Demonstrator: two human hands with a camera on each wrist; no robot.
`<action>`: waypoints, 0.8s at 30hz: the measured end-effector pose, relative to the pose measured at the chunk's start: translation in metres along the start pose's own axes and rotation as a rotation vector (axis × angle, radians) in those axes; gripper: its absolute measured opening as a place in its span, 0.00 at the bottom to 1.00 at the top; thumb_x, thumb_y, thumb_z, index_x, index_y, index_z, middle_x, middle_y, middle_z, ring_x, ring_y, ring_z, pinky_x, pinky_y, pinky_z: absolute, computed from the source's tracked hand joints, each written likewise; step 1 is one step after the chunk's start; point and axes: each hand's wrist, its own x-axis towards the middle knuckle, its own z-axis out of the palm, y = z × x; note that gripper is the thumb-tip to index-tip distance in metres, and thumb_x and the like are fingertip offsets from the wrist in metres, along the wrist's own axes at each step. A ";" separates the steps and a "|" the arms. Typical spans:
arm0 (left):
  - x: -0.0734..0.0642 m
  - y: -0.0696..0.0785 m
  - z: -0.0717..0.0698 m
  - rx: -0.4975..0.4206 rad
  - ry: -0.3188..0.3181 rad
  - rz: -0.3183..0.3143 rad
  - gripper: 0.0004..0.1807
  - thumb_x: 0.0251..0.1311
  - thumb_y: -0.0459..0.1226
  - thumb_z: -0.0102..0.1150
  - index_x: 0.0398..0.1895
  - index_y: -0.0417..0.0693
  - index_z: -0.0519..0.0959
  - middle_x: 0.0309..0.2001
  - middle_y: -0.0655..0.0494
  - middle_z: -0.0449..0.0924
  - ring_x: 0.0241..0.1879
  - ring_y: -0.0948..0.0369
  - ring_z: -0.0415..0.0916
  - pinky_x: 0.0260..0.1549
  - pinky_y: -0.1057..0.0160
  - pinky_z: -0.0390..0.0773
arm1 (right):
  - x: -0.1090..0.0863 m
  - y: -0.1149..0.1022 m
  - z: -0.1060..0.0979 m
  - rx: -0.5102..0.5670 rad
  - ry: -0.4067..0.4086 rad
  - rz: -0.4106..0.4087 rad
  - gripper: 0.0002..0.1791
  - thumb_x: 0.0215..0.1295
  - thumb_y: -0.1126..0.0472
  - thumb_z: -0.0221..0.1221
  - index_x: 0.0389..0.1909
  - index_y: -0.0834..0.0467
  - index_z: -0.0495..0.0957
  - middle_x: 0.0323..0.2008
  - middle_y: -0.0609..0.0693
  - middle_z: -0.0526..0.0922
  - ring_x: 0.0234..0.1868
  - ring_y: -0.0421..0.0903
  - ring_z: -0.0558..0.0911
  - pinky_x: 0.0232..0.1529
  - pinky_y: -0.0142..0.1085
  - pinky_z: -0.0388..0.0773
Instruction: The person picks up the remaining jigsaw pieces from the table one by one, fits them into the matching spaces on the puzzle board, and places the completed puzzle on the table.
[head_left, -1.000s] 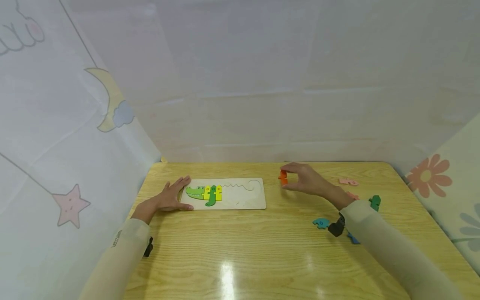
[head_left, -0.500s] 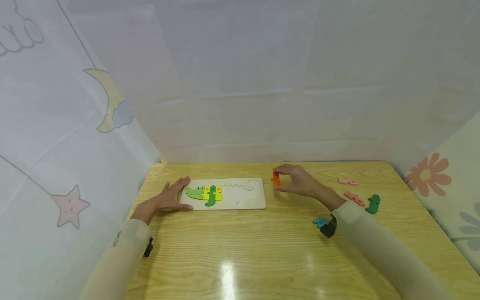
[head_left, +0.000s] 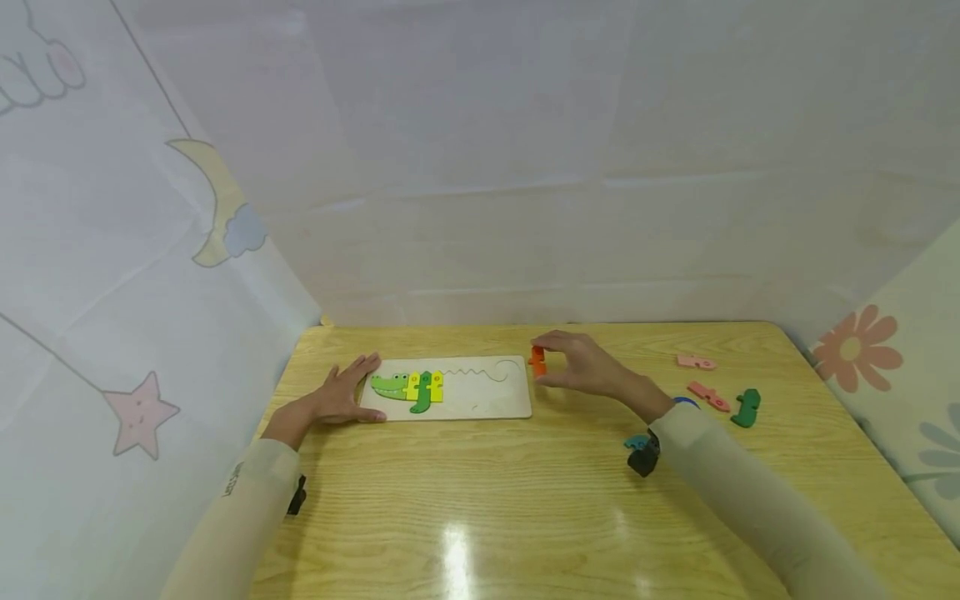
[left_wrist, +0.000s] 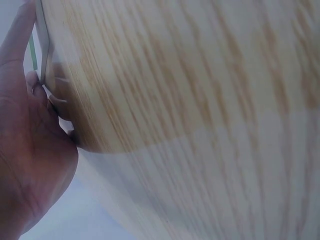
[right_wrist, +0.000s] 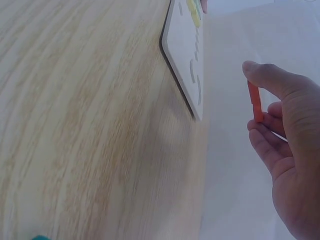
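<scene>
A pale wooden puzzle board (head_left: pixel 483 402) lies flat on the table, holding a crocodile's green head (head_left: pixel 390 386), two yellow pieces and a green leg piece (head_left: pixel 423 396) at its left part. My left hand (head_left: pixel 339 397) rests across the board's left end, fingers at the far corner and thumb at the near one. In my right hand (head_left: pixel 588 365) an orange puzzle piece (head_left: pixel 538 362) is pinched between thumb and fingers, raised just past the board's right edge. The right wrist view shows this orange piece (right_wrist: pixel 255 102) edge-on, apart from the board.
Right of the board lie two pink pieces (head_left: pixel 697 362), a dark green piece (head_left: pixel 746 408), a blue piece (head_left: pixel 686 402) and a teal piece (head_left: pixel 636 442). The right sleeve and wrist camera partly cover the last two. White printed sheets (head_left: pixel 480 208) enclose the table.
My right hand has carried the orange piece leftward, closer to the board's right edge. The left hand and board stay put.
</scene>
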 end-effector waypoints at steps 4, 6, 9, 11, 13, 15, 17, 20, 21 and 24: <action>0.001 0.000 0.000 0.007 0.001 -0.001 0.67 0.56 0.61 0.76 0.86 0.36 0.47 0.86 0.37 0.41 0.84 0.36 0.36 0.74 0.24 0.30 | 0.005 -0.003 0.003 -0.015 0.009 -0.037 0.36 0.57 0.59 0.80 0.64 0.69 0.80 0.60 0.63 0.85 0.61 0.61 0.84 0.58 0.55 0.84; 0.001 0.000 0.000 0.007 -0.001 -0.003 0.67 0.56 0.61 0.75 0.86 0.36 0.47 0.86 0.37 0.41 0.84 0.36 0.36 0.74 0.24 0.30 | 0.007 -0.005 0.004 -0.014 0.005 -0.045 0.36 0.58 0.58 0.79 0.65 0.68 0.80 0.61 0.63 0.84 0.62 0.61 0.84 0.59 0.54 0.83; 0.001 0.000 0.000 0.004 -0.001 -0.004 0.67 0.56 0.61 0.76 0.86 0.36 0.47 0.86 0.37 0.41 0.84 0.36 0.36 0.74 0.23 0.30 | 0.010 -0.008 0.004 -0.009 -0.011 -0.037 0.36 0.60 0.56 0.79 0.66 0.68 0.80 0.62 0.62 0.84 0.63 0.61 0.83 0.61 0.54 0.83; 0.001 0.000 0.000 0.006 0.001 -0.003 0.67 0.56 0.61 0.76 0.86 0.36 0.47 0.86 0.37 0.41 0.84 0.36 0.36 0.74 0.23 0.30 | 0.012 -0.011 0.005 -0.010 -0.020 -0.032 0.37 0.60 0.55 0.78 0.66 0.67 0.79 0.62 0.62 0.84 0.64 0.60 0.83 0.61 0.54 0.82; 0.001 0.000 0.000 0.008 0.001 -0.005 0.67 0.56 0.61 0.76 0.86 0.36 0.47 0.86 0.37 0.41 0.84 0.36 0.36 0.74 0.24 0.30 | 0.015 -0.013 0.006 -0.015 -0.026 -0.033 0.37 0.60 0.54 0.78 0.66 0.67 0.79 0.62 0.62 0.84 0.64 0.60 0.83 0.61 0.54 0.82; 0.001 0.000 0.000 0.008 0.000 -0.007 0.67 0.56 0.61 0.75 0.86 0.36 0.47 0.86 0.38 0.41 0.84 0.36 0.36 0.74 0.24 0.30 | 0.017 -0.014 0.008 -0.017 -0.030 -0.041 0.37 0.60 0.53 0.78 0.66 0.67 0.80 0.62 0.62 0.84 0.64 0.60 0.83 0.61 0.54 0.83; 0.001 0.000 0.000 0.008 0.000 -0.009 0.67 0.56 0.61 0.75 0.86 0.36 0.47 0.86 0.38 0.41 0.84 0.36 0.36 0.74 0.24 0.30 | 0.020 -0.015 0.010 -0.018 -0.032 -0.057 0.36 0.61 0.53 0.78 0.65 0.67 0.80 0.61 0.62 0.84 0.63 0.59 0.83 0.60 0.53 0.83; 0.001 0.001 0.000 0.011 0.004 -0.007 0.67 0.56 0.61 0.75 0.86 0.36 0.47 0.86 0.37 0.41 0.84 0.36 0.37 0.74 0.24 0.30 | 0.023 -0.016 0.013 -0.007 -0.034 -0.077 0.35 0.61 0.54 0.78 0.65 0.68 0.80 0.61 0.63 0.85 0.63 0.59 0.84 0.60 0.53 0.83; 0.001 0.001 0.000 0.013 0.005 -0.007 0.67 0.56 0.61 0.75 0.86 0.36 0.47 0.86 0.37 0.41 0.84 0.36 0.37 0.74 0.24 0.30 | 0.024 -0.017 0.014 -0.005 -0.033 -0.083 0.35 0.60 0.55 0.78 0.64 0.68 0.80 0.60 0.63 0.85 0.62 0.59 0.84 0.60 0.53 0.83; 0.000 0.001 0.000 0.010 0.005 -0.005 0.67 0.57 0.60 0.75 0.86 0.36 0.47 0.86 0.37 0.41 0.84 0.36 0.37 0.74 0.24 0.30 | 0.026 -0.018 0.016 -0.004 -0.038 -0.088 0.36 0.61 0.54 0.78 0.65 0.68 0.80 0.60 0.63 0.85 0.63 0.59 0.83 0.60 0.53 0.83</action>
